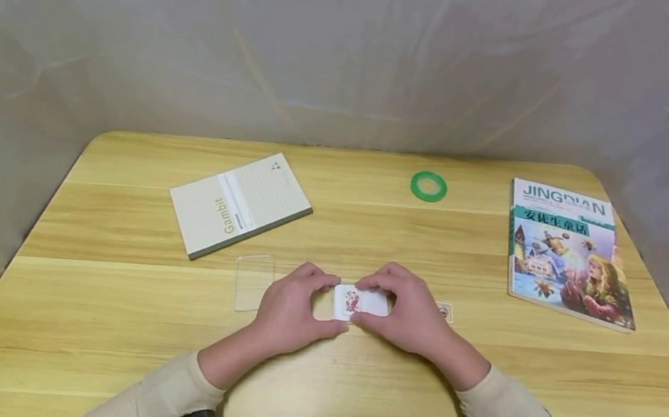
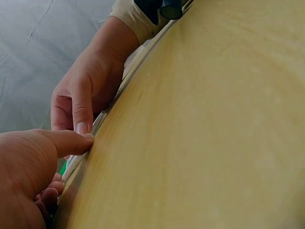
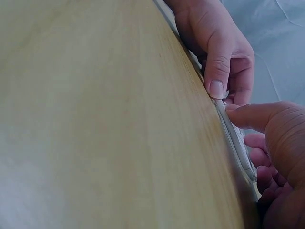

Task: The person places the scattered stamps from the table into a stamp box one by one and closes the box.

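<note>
A thin, flat white rectangular case [image 1: 376,303] lies on the wooden table between both hands. On its left half is a small red-and-pink picture [image 1: 351,300]. My left hand [image 1: 294,307] holds the case's left end, thumb on the near edge and index finger at the far corner. From the right, my right hand [image 1: 413,312] spans the case, its thumb on the near side and fingers on the far side. In the right wrist view, both thumbs meet the case's long edge [image 3: 234,136]. The palm side of each hand is hidden there.
A transparent rectangular cover [image 1: 253,283] lies left of my left hand. Partly behind my right hand is a small printed card [image 1: 445,312]. Farther back are a beige notebook [image 1: 237,205], a green tape roll [image 1: 418,191] and an illustrated book [image 1: 569,262].
</note>
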A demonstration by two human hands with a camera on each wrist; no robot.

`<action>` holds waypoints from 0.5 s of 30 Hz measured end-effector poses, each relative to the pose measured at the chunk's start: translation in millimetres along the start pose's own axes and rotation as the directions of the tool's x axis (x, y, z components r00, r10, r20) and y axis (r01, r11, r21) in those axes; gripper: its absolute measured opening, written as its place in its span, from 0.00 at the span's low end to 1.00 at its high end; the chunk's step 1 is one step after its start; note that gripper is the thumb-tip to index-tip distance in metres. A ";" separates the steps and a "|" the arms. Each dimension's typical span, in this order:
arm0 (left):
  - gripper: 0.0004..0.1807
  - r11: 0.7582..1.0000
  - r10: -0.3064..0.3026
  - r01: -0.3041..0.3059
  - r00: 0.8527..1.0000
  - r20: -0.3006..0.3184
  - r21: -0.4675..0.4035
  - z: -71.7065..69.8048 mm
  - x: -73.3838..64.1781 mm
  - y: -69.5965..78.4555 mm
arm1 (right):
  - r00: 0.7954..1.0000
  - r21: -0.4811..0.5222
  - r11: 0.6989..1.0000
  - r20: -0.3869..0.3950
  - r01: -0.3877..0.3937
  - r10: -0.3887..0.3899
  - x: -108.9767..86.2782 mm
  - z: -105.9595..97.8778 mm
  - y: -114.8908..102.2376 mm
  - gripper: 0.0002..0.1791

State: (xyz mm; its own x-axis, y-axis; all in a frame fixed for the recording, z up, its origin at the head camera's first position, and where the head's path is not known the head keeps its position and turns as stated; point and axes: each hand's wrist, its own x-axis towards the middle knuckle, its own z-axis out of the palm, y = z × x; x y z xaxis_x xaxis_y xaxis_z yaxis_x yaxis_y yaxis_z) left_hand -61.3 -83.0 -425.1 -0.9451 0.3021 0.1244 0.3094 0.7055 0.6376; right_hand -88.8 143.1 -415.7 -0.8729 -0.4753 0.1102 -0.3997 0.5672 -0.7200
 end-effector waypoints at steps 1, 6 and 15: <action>0.35 1.000 0.000 0.000 1.000 0.000 0.000 0.0 0.0 0.0 | 1.000 -0.001 1.000 -0.001 0.000 0.000 0.0 0.1 0.2 0.22; 0.35 1.000 0.000 0.000 1.000 0.001 0.001 0.3 0.1 0.1 | 1.000 0.007 1.000 -0.002 0.005 -0.005 -0.3 0.3 0.6 0.22; 0.35 1.000 -0.001 0.001 1.000 0.002 -0.005 0.4 -0.2 0.3 | 0.999 0.025 0.999 -0.034 0.025 -0.024 -3.3 -5.5 -2.3 0.23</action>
State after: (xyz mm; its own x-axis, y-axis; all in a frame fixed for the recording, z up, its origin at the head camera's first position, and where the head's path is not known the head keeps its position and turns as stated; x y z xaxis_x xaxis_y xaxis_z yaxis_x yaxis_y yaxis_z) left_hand -61.0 -82.6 -425.2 -0.9454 0.3021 0.1223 0.3075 0.7027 0.6416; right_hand -86.5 147.1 -410.7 -0.8719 -0.4660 0.1506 -0.4143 0.5379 -0.7342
